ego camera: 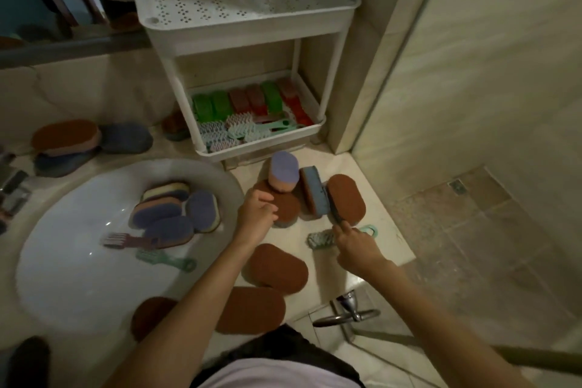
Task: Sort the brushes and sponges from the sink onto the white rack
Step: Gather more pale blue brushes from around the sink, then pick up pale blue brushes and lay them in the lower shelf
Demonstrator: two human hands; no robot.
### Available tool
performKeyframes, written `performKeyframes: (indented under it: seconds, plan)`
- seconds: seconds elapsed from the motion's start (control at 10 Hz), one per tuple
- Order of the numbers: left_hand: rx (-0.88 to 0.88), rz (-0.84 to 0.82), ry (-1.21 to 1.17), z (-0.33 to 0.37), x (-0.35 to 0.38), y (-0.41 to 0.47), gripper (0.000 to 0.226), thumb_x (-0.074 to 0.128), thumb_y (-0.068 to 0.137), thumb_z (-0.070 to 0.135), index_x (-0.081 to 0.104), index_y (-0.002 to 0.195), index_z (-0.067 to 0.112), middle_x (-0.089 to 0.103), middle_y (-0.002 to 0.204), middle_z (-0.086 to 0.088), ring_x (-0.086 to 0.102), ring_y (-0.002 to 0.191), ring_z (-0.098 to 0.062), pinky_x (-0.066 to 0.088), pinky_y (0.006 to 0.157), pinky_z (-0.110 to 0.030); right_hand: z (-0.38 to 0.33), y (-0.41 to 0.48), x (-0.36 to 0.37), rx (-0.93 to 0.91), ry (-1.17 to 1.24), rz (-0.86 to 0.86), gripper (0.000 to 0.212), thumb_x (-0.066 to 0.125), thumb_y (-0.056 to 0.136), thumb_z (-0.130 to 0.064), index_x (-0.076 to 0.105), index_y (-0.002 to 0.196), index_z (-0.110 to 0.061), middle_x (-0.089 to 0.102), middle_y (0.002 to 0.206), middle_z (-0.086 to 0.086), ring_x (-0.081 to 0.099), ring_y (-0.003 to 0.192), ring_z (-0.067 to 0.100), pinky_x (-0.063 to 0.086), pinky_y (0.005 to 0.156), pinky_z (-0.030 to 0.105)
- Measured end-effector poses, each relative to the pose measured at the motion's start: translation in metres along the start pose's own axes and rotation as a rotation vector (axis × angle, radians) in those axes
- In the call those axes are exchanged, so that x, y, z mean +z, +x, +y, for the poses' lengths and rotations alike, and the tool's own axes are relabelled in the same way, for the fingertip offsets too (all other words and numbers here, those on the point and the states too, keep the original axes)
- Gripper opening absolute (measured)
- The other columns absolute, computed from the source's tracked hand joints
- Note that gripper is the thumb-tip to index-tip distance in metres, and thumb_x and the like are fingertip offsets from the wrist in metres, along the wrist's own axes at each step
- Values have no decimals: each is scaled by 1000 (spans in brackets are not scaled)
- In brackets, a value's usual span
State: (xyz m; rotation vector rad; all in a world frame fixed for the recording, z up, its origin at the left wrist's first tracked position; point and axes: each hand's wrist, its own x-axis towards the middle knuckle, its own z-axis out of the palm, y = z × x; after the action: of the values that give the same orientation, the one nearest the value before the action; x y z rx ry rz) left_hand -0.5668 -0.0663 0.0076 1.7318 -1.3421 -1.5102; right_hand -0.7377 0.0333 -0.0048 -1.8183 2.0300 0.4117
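- the dark brush [334,209] stands slanted in front of the right hand [357,247], its lower end pinched between the fingertips and its upper end leaning against a blue sponge [313,194] that is propped on edge.
- the right arm reaches in from the lower right, the hand over the counter with the knuckles up.
- a teal brush [321,238] lies flat on the counter [387,249], partly under the right hand, with its loop end sticking out to the right.
- the left hand [256,213] is at the near edge of a brown sponge [286,208]; the fingers are curled, but i cannot tell whether they grip the sponge or only touch it.
- a purple-topped sponge [283,172] sits on that brown sponge, just beyond the left hand.
- the left forearm crosses the counter from below, passing beside the right rim of the sink [78,261].
- in the sink lie a cluster of purple sponges [170,214], a maroon brush [129,241] and a green brush [167,260], all left of the left hand.
- the white rack [151,22] stands behind both hands; its lower tier [261,148] holds green and red brushes in a row with pastel brushes in front.
- more brown sponges lie flat on the counter near the forearms.
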Motion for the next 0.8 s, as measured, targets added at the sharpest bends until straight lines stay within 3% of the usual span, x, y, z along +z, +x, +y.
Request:
performKeyframes:
  seconds: [0.2,0.3,0.4,0.5,0.6,0.7,0.8]
  plan:
    - [31,-29,20,-7,-2,-14,26,41,88,-2,46,76,20,58,88,-10,54,61,-14,41,55,-23,5,1,7,32,-20,17,34,43,95,-19,43,127,-7,45,130,14,54,114,32,44,92,40]
    - [37,-14,-3,-10,-16,-16,19,42,90,-1,49,82,15,57,83,-10,54,61,-14,43,56,-22,2,0,3,56,-47,38,30,38,96,-19,44,122,-5,55,124,15,60,109,32,47,86,39]
    - [11,-17,-74,-14,-33,-14,22,44,93,-1,48,79,15,55,82,-9,54,63,-16,45,61,-27,-9,-6,-7,62,25,158,26,41,93,-12,47,116,-1,65,107,19,65,95,37,48,70,38]
    - [-13,60,-104,-24,-55,-11,22,45,92,2,50,79,19,58,79,-7,56,65,-17,48,66,-30,-34,-7,-26,-61,141,286,22,57,75,-3,59,96,5,68,76,24,64,60,44,45,46,37]
    - [-60,103,-197,-36,-80,-11,12,44,92,-1,49,96,10,57,81,-7,55,66,-16,46,64,-26,-73,6,-48,-141,175,375,23,53,85,-13,55,102,2,67,86,23,65,71,44,43,52,38]
    - [-144,164,-304,-50,-111,-9,15,44,93,-4,50,102,6,56,81,-7,52,66,-14,44,63,-23,-121,22,-72,-188,223,296,31,52,88,-16,50,115,0,63,105,23,63,90,42,46,65,39]
    - [-291,320,-392,-80,-148,4,32,42,94,-3,49,125,-8,62,97,-17,57,76,-25,44,60,-21,-160,44,-70,-257,215,161,31,51,86,-13,47,114,0,61,111,23,60,100,39,48,76,41]
